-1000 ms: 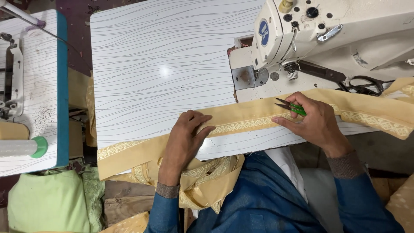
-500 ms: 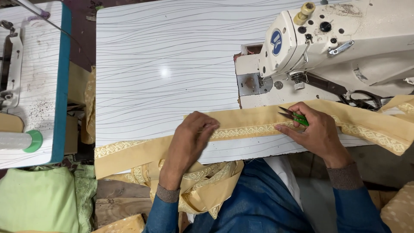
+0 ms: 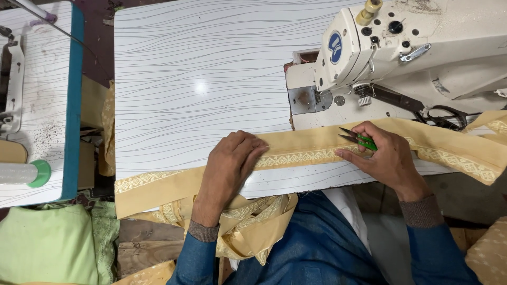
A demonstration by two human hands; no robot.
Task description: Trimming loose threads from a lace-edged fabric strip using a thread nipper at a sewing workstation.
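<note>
A long tan fabric strip (image 3: 306, 145) with a pale embroidered border lies along the near edge of the white sewing table (image 3: 211, 79). My left hand (image 3: 229, 166) rests flat on the strip, fingers together and pointing right. My right hand (image 3: 388, 155) presses on the strip further right and holds small green-handled thread snips (image 3: 358, 138), blades pointing left. The cream sewing machine (image 3: 401, 47) stands just behind my right hand. Loose folds of the same tan fabric (image 3: 253, 227) hang off the table edge over my lap.
Black scissors (image 3: 443, 116) lie on the machine bed at the right. A second white table with a teal edge (image 3: 53, 105) stands to the left, with a thread cone (image 3: 26, 173) on it. Green cloth (image 3: 47, 248) is piled at the lower left.
My view has shifted, so the table and machine sit further right in frame. Both hands stay on the strip, the left one slid slightly rightward along it.
</note>
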